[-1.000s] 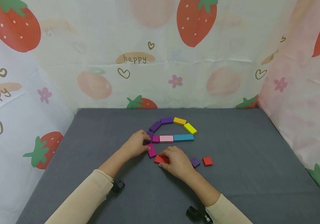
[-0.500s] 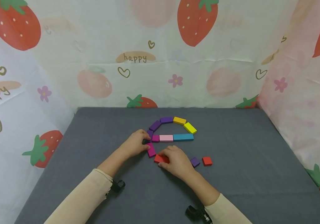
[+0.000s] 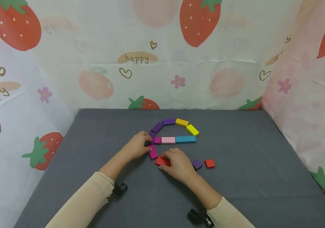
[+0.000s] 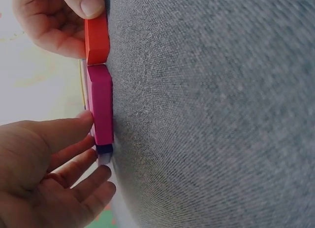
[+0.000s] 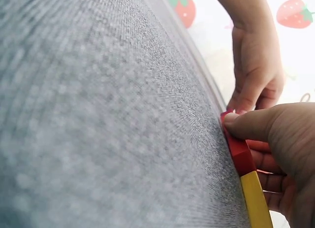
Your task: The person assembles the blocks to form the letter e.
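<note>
My left hand (image 3: 135, 147) is at the left side of a curve of wooden blocks. Its thumb touches a magenta block (image 3: 153, 152), and its fingertips reach a purple block (image 3: 152, 135); in the left wrist view its fingers (image 4: 78, 169) are loosely extended. With thumb and fingers, my right hand (image 3: 179, 165) pinches a red block (image 3: 162, 161), whose end meets the magenta block (image 4: 102, 105). A yellow block (image 5: 257, 201) adjoins the red one in the right wrist view; the right hand hides it in the head view.
Two purple blocks (image 3: 169, 122), two yellow blocks (image 3: 182, 122) form the upper arc. A small magenta block (image 3: 157, 140), a pink block (image 3: 168, 140) and a blue block (image 3: 186, 139) make a bar. A purple block (image 3: 197, 164) and red block (image 3: 209, 163) lie right on the grey cloth (image 3: 253, 171).
The right hand and the red block have shifted very slightly left. The left hand stays by the magenta block, and the other blocks keep their arrangement.
</note>
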